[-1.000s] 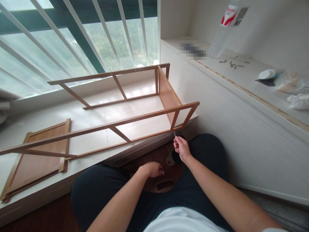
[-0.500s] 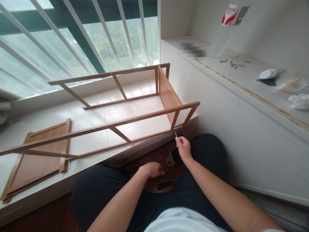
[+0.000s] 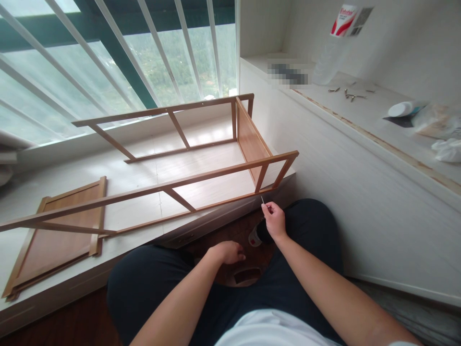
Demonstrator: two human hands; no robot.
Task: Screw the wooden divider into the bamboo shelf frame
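Note:
A half-built wooden shelf frame (image 3: pixel 187 178) lies on its side on the white window ledge (image 3: pixel 118 178). My right hand (image 3: pixel 274 220) pinches a thin metal screw (image 3: pixel 262 200) just below the frame's near right corner. My left hand (image 3: pixel 227 252) hovers low between my knees, fingers curled, above a round wooden stool seat (image 3: pixel 241 276) with a slot. A small dark bottle with a white cap (image 3: pixel 256 235) stands on the floor just under my right hand.
A loose wooden panel (image 3: pixel 54 240) lies flat on the ledge at left. White window bars (image 3: pixel 108 48) rise behind. On the right counter (image 3: pixel 360 115) sit a plastic bottle (image 3: pixel 333 48), loose metal fittings (image 3: pixel 347 92), a white lid and plastic bags.
My right hand has risen slightly and shifted right with the screw, nearer the frame's corner. My left hand has stayed put.

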